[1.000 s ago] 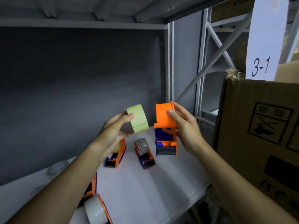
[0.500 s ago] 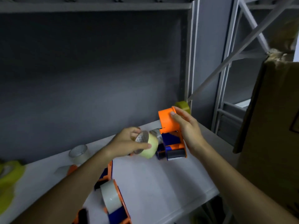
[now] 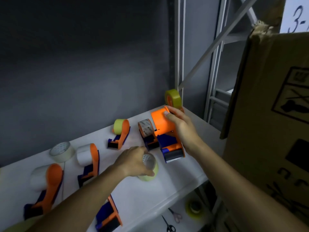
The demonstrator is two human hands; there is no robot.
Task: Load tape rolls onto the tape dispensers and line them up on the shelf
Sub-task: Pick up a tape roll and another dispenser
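- While my left hand (image 3: 133, 162) curls over a pale yellow tape roll (image 3: 149, 168), thumb under its lower edge, the roll sits low over the white shelf (image 3: 175, 181); I cannot tell whether it touches the surface.
- My right hand (image 3: 179, 124) grasps the orange hood of an empty tape dispenser (image 3: 165, 131), fingers wrapped over the top and the thumb pressed on the near face; its blue-and-orange nose points down toward me, near the shelf's front right.
- That roll lies just left of and below the held dispenser's nose, with a small gap between them.
- Just behind the held dispenser, touching or nearly touching its left side, stands a dispenser with a clear printed roll (image 3: 147, 133).
- Further left stands a dispenser with a yellow roll (image 3: 120, 133), apart from both hands.
- On the left part of the shelf stand two dispensers loaded with white rolls (image 3: 88, 161) (image 3: 45, 185), and a loose clear roll (image 3: 61, 151) lies behind them near the grey back wall.
- Another dispenser (image 3: 108, 216) sits at the shelf's front edge, partly hidden by my left forearm.
- At the back right corner, beyond my right hand, a dispenser with an olive-yellow roll (image 3: 173, 97) stands against the upright post.
- A cardboard box (image 3: 270, 114) fills the right side.
- On the level below lie scissors (image 3: 170, 221) and a yellowish roll (image 3: 194, 209).
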